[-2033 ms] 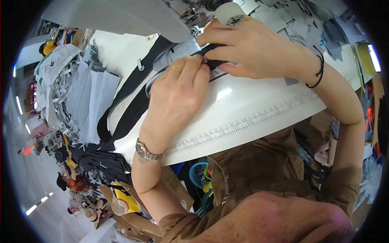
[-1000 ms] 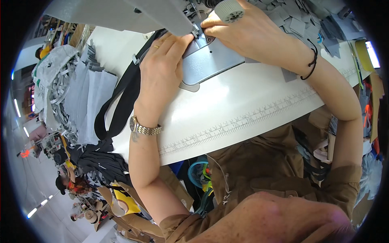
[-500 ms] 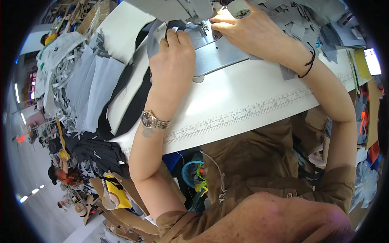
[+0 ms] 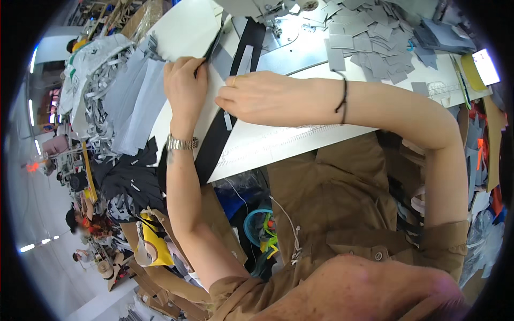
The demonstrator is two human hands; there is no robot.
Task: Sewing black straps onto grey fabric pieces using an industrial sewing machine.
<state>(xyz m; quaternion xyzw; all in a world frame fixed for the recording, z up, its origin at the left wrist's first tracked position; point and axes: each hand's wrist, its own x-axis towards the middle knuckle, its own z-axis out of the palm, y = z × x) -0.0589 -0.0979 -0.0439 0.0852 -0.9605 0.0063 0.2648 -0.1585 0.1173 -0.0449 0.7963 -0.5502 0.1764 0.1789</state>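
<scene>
A long black fabric strip (image 4: 211,148) runs slantwise over the white table, from beside the sewing machine (image 4: 251,7) down past the near edge. Small light-grey pieces (image 4: 245,60) lie on it. My right hand (image 4: 262,99) reaches across to the left, fingers closed on the strip's middle, with a pale tab (image 4: 228,122) showing below them. To its left, my left hand (image 4: 184,85) pinches a dark fabric edge (image 4: 215,41) between thumb and fingers. What lies under the right fingertips is hidden.
Many grey square pieces (image 4: 369,35) lie heaped right of the machine's metal plate (image 4: 300,56). Stacked grey fabric panels (image 4: 128,101) and dark cloth (image 4: 126,184) stand at the left. A ruler scale runs along the table's front edge. Below is a blue bin (image 4: 251,227).
Both hands have left the needle area. My left hand has moved left; my right has crossed left and nearer. The black strip now lies out on the table beside the plate.
</scene>
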